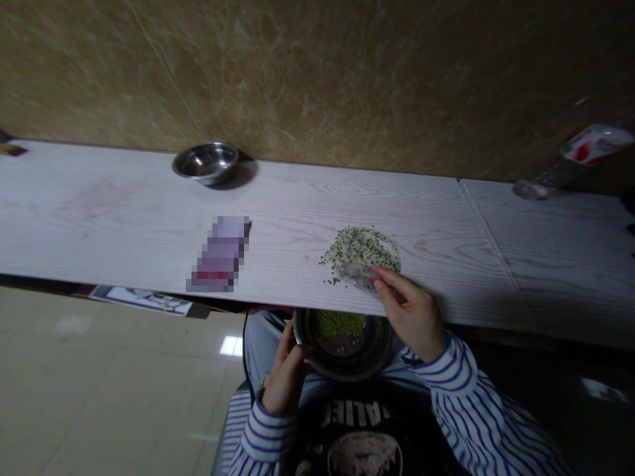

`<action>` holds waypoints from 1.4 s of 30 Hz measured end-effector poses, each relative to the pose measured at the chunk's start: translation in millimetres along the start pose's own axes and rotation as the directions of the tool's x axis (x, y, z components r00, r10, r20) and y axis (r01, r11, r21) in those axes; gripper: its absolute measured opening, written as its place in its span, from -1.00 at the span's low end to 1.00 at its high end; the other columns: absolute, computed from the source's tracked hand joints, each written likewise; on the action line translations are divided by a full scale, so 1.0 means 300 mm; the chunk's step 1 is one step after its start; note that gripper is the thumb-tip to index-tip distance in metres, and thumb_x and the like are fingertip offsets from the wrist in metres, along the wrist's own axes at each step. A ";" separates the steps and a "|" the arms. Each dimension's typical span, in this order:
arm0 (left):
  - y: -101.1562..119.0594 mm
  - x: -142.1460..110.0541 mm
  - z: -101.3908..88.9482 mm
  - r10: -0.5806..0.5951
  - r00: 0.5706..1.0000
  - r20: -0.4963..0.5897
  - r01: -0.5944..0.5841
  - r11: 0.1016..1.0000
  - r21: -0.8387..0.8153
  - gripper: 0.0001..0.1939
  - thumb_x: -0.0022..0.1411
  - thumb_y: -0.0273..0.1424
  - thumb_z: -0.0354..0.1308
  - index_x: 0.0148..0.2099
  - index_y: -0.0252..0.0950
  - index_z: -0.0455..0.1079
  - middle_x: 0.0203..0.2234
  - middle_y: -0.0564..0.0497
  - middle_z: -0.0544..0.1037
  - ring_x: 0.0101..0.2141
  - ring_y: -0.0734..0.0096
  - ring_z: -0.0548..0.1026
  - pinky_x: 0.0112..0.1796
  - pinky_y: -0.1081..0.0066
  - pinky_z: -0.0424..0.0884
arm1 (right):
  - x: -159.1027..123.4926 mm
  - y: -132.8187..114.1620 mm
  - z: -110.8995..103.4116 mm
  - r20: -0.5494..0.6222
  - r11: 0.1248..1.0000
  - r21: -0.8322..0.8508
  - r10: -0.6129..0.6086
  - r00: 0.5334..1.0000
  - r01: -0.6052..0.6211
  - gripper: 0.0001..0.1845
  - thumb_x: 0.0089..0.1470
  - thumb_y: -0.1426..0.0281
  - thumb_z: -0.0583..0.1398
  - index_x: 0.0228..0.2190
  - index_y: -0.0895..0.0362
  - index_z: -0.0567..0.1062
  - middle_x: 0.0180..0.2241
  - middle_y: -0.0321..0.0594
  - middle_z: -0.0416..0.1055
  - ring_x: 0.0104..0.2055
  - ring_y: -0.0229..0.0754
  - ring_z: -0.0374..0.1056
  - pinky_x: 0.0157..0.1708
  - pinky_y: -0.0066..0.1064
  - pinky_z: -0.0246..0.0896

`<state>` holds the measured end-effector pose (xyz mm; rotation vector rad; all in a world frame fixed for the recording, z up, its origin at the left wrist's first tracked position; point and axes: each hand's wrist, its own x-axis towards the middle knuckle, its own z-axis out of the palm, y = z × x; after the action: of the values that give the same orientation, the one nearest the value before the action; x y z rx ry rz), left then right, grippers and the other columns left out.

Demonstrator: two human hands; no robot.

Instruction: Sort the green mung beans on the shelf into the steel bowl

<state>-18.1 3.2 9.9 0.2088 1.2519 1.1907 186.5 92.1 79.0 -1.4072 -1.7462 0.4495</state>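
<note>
Below the table's front edge, my left hand [286,377] grips the left rim of a metal bowl [347,370] over my lap. Small green beans [340,324], like mung beans, lie inside it. My right hand [419,320] pinches a greyish, see-through piece [358,274] between thumb and fingers; blur hides what exactly it is. That piece rests low against the near side of a spread of green beans [364,244] on the tabletop, close to the edge above the bowl. A few loose beans are scattered left of it.
A second metal bowl [207,164] stands at the back of the white table [124,218], near the wall. In front of it lies a pixelated flat object [221,254]. A clear plastic bottle [570,162] with a red label is at the back right.
</note>
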 end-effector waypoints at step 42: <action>0.011 0.005 -0.004 -0.007 1.000 0.014 0.007 0.999 0.040 -0.18 -0.07 -0.36 0.26 0.31 -0.20 0.28 0.09 -0.14 0.53 -0.23 0.13 0.49 -0.45 0.35 0.40 | -0.023 0.025 -0.018 -0.048 0.993 0.004 0.115 0.992 -0.115 -0.68 0.20 0.30 0.18 -0.09 0.11 0.64 -0.18 -0.08 0.67 -0.15 -0.02 0.62 -0.08 -0.23 0.55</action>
<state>-21.2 5.4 10.9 0.2415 1.2645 1.1569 195.5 87.0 74.3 -1.5112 -1.6315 0.4743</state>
